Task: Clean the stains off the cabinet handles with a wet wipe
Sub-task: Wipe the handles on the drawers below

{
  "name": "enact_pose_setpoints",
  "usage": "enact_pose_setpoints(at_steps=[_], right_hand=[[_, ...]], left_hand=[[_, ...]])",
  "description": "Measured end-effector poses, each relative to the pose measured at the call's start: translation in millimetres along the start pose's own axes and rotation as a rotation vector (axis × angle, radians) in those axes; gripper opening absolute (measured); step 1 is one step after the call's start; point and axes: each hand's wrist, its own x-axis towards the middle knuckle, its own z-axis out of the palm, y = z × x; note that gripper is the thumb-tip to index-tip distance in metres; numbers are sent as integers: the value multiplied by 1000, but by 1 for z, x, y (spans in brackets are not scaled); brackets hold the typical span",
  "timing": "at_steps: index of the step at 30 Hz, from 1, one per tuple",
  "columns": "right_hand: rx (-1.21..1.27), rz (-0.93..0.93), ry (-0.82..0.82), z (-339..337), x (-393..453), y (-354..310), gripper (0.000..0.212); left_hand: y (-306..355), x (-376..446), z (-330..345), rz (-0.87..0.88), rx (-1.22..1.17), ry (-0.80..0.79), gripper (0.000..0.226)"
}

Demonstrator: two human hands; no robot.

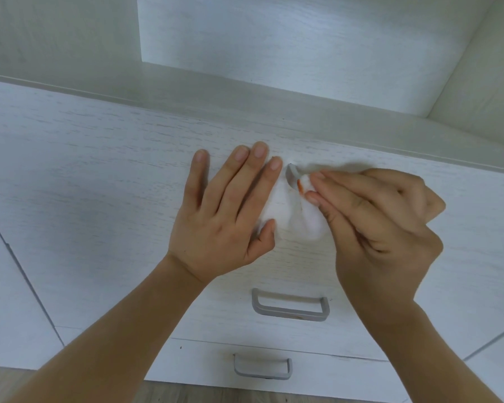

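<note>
Pinching the wet wipe (pixel 297 210) onto the top grey handle (pixel 292 177) at frame centre, my right hand (pixel 381 225) works; my left hand (pixel 224 216) lies spread flat on the whitewashed woodgrain drawer front (pixel 99 175).

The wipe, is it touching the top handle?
Touching. The head view shows the wet wipe, pinched by the right hand, pressed against the top handle.

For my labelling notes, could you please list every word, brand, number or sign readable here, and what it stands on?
None: no readable text shows anywhere.
The wet wipe is plain white with a reddish smear.
The three grey handles, top, middle and bottom, carry no marking.
The drawer fronts show only wood grain.
</note>
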Motion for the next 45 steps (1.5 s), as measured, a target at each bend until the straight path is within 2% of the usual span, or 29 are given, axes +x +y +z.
enact_pose_setpoints(at_steps=[9,13,23,31,35,40,45], right_hand=[[-14,42,-16,6,4,-11,11],[-30,168,12,-3,1,-13,18],[-191,3,-16,8,3,-13,9],[-113,129,8,3,5,-21,16],[-100,92,-6,16,11,-26,12],[-126,154,78,2,1,-24,14],[-126,142,59,8,5,-26,13]], left_hand=[[1,1,-1,0,-5,-1,65],[-6,1,-4,19,-38,9,67],[-5,0,-3,39,-14,0,63],[-4,-1,-3,41,-13,-1,60],[-4,-2,-3,37,-10,13,63],[-4,-4,-3,-6,14,28,62],[-5,-4,-4,-2,-12,34,59]])
